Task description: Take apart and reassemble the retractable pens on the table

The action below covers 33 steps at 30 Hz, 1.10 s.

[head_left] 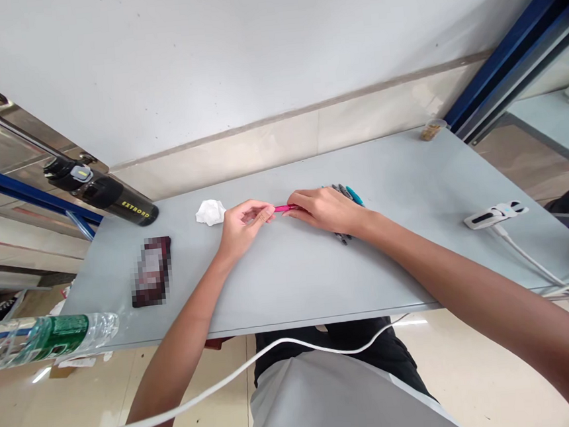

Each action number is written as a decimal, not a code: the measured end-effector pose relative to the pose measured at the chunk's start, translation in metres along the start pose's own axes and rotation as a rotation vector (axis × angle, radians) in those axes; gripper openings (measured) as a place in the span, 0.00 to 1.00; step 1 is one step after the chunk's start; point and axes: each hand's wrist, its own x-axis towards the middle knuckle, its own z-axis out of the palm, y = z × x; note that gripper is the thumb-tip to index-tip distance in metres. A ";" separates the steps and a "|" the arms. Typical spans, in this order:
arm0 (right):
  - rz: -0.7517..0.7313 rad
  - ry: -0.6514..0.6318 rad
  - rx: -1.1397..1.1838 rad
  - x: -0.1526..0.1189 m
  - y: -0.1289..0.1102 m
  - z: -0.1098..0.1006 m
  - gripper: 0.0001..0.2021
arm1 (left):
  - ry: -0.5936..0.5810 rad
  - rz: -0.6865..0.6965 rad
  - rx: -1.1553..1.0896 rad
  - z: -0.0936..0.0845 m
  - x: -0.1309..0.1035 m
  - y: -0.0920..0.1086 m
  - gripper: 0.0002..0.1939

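Note:
A slim pink pen (282, 208) lies level between my two hands, a little above the grey table (290, 276). My left hand (248, 222) pinches its left end between thumb and fingertips. With fingers curled over the other end, my right hand (317, 209) grips it too and hides its tip. Behind and beneath the right hand, several dark pens (346, 193) and a teal one (355, 195) lie side by side, partly covered. A crumpled white tissue (210, 213) rests just left of my left hand.
At the left stand a black sports bottle (108, 196) and a clear water bottle (66, 333), with a blurred dark phone-like object (151, 271) between. A small cup (433, 129) sits at the back right. A white device (496, 215) trails a cable (532, 261). Another white cable (215, 387) crosses my lap.

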 end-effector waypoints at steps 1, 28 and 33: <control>-0.003 0.000 0.004 0.000 0.000 0.000 0.22 | 0.004 0.016 0.009 0.000 0.000 0.000 0.15; 0.048 -0.018 0.066 0.000 -0.003 -0.003 0.12 | 0.037 0.042 -0.012 0.000 0.002 -0.004 0.13; 0.051 0.006 0.020 0.000 -0.002 -0.003 0.15 | 0.023 -0.025 -0.043 -0.001 0.002 -0.005 0.18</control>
